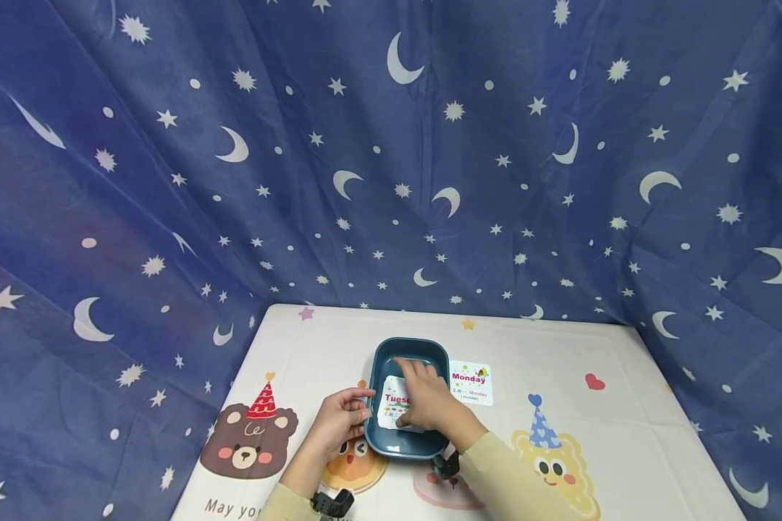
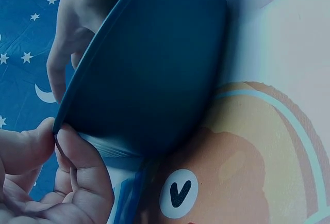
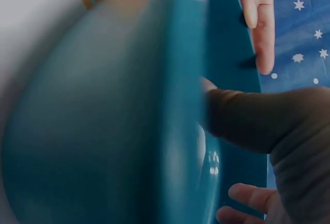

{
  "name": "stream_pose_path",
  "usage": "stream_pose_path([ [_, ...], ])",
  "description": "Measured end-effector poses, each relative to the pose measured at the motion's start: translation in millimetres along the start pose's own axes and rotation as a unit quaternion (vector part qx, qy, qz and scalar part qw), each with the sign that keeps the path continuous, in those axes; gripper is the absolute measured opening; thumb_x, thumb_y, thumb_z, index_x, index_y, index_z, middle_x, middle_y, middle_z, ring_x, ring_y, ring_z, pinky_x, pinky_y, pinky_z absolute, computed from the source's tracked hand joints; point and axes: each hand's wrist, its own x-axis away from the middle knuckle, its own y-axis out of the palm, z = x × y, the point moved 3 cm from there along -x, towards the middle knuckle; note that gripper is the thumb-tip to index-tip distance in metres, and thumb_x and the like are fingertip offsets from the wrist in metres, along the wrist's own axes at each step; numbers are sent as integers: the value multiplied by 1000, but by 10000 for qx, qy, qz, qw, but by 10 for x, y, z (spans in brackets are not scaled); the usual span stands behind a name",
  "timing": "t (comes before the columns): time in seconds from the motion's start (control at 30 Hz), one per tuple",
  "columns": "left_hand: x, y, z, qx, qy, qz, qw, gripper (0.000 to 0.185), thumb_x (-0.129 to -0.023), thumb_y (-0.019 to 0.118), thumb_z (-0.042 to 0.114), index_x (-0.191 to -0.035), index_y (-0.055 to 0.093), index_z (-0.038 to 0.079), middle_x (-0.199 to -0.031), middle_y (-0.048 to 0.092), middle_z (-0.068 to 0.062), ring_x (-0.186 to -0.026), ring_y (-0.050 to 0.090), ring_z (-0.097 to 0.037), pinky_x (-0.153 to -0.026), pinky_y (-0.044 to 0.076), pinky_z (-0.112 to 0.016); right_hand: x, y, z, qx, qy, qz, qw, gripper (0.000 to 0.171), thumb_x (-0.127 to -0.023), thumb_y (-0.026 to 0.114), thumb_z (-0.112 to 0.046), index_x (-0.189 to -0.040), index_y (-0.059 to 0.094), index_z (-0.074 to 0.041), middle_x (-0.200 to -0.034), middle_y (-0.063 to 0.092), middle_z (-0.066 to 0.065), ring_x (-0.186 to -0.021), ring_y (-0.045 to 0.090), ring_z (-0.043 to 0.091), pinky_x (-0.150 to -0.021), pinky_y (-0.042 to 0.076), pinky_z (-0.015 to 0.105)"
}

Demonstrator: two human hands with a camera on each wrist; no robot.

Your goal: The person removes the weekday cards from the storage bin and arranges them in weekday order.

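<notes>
Hands: our left hand (image 1: 339, 418) pinched the near-left rim of the teal tray (image 1: 379, 362), thumb and fingers closed on its edge; our right hand (image 1: 426, 398) lay inside the tray, fingers fairly straight on the Tuesday card (image 1: 392, 400), pressing rather than gripping it as far as we could tell.
Tray: it sat on the bench (image 1: 625, 405) near the middle, just beyond the near edge; the left wrist view suggested its left side was tipped up a little.
Step in hand: we judged that the card was being set into, or worked out of, the tray while the other hand steadied it.
Next move: it called for a fingertip under the card's edge, or a plain release, with the tray held steady.
Monday card (image 1: 471, 382): it lay flat on the bench, just right of the tray.
Count: two hands, one tray, two cards.
</notes>
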Motion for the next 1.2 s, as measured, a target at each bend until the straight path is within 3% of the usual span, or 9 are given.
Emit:
stream_pose_path([
  [0.37,1,-6,-3,50,28,-43,10000,41,-98,67,-8,-139,68,-1,-90,58,0,-70,56,-12,-61,55,-22,-23,106,-33,547,167,-118,9983,124,-66,103,-43,-166,33,-19,-149,56,15,-132,51,35,-105,49,57],
  [0.67,-1,-8,-1,60,2,-28,10000,44,-97,69,-7,-140,67,-2,-91,57,-1,-68,56,-12,-61,56,-23,-55,185,-16,1019,370,-290,9937,124,-64,103,-48,-165,37,-20,-149,56,15,-133,51,35,-110,48,57],
  [1.2,4,-4,1,-8,-12,17,10000,42,-97,70,-6,-139,68,0,-91,58,-2,-70,57,-13,-61,56,-23,-71,189,-18,1035,412,-220,9935,119,-62,105,-44,-161,44,-18,-141,56,16,-125,50,34,-104,48,55],
])
